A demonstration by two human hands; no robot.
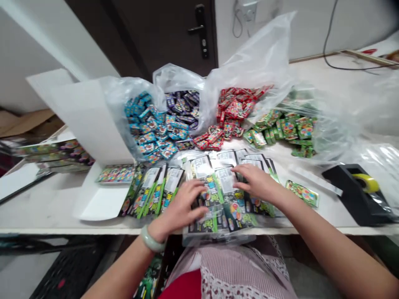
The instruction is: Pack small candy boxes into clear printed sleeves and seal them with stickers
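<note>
My left hand [183,205], with a pale green bangle on the wrist, rests on a spread of flat printed packs in clear sleeves [215,195] at the table's front edge, its fingers curled onto one pack. My right hand [257,182] lies over the same spread a little further back and to the right, fingers stretched across the packs. Behind them lie four heaps of small sweets in clear bags: blue [152,128], purple [183,104], red [230,114] and green [283,128].
An open white box [90,120] stands at the left with colourful packs [116,173] at its foot. A black tape dispenser [358,193] with yellow tape sits at the right. One loose green pack [302,193] lies near my right forearm. Stacked boxes are further left.
</note>
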